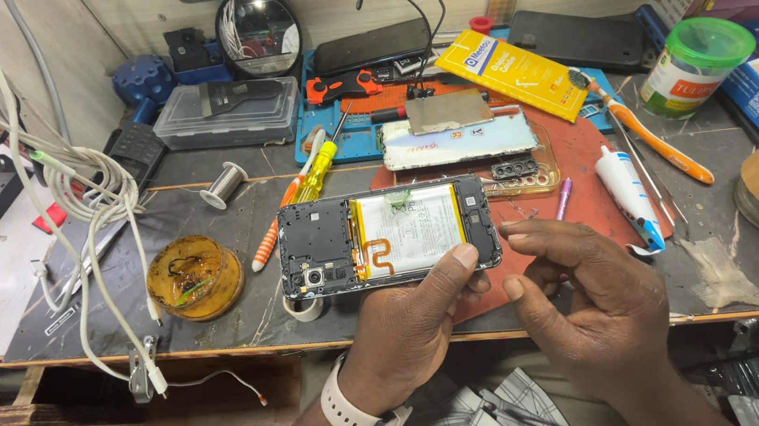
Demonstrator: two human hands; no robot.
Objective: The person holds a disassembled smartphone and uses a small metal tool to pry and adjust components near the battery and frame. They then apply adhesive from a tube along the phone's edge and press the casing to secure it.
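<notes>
Fingers of the left hand clamp the near edge of an opened phone, thumb pressed on its lower right corner, holding it level just above the workbench. Beside them, the right hand hangs half curled, fingertips pinched loosely together with nothing visible between them, close to the phone's right end but not touching it. The phone's back cover is already off: its pale battery, an orange ribbon cable and the dark camera board lie exposed, and the phone has yet to be closed up. Just beyond the fingertips a second phone panel rests on a red mat, with a clear case under it. To the right of the hands lie a white tube and an orange toothbrush; to their left sit a yellow-handled screwdriver and an amber glass dish, near a tangle of white cables.
</notes>
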